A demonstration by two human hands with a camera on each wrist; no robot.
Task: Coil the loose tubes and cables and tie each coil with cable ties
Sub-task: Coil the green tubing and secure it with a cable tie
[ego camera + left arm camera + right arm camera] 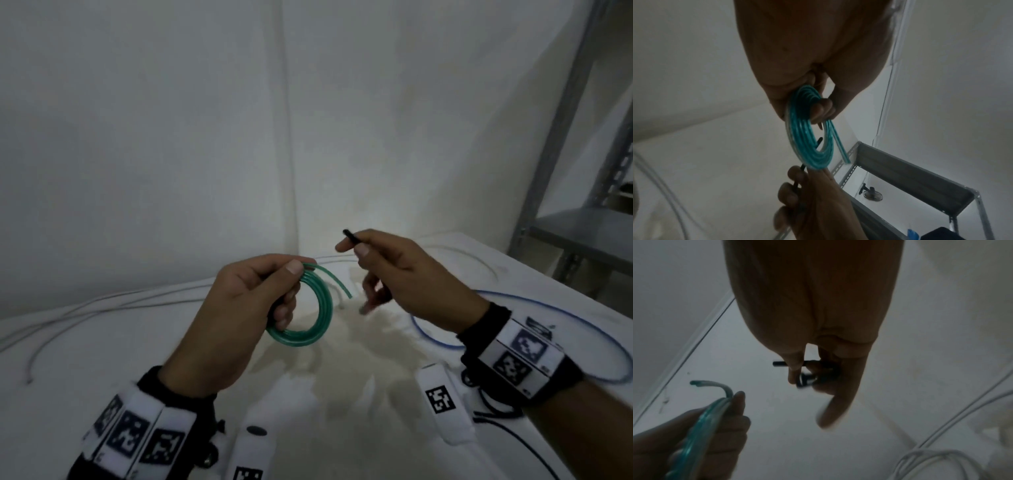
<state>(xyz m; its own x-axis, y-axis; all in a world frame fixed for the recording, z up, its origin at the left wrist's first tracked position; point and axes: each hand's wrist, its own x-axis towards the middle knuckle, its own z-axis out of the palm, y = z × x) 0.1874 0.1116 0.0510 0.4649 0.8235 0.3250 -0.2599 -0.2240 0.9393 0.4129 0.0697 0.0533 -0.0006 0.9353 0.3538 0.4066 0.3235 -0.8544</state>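
L hand [246,308] grips green tube coil [308,322]; R hand [404,274] pinches black cable tie [351,235]. Tying step; next: thread tie thru coil.

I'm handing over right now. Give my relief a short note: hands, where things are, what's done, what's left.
Left hand grips the green tube coil, wound, held above the table, one end sticking out.
Right hand pinches a black cable tie, apart from the coil.
Done: green tube coiled. Not yet tied.
Left: tie this coil, then coil and tie the white cables and the blue tube lying loose on the table.
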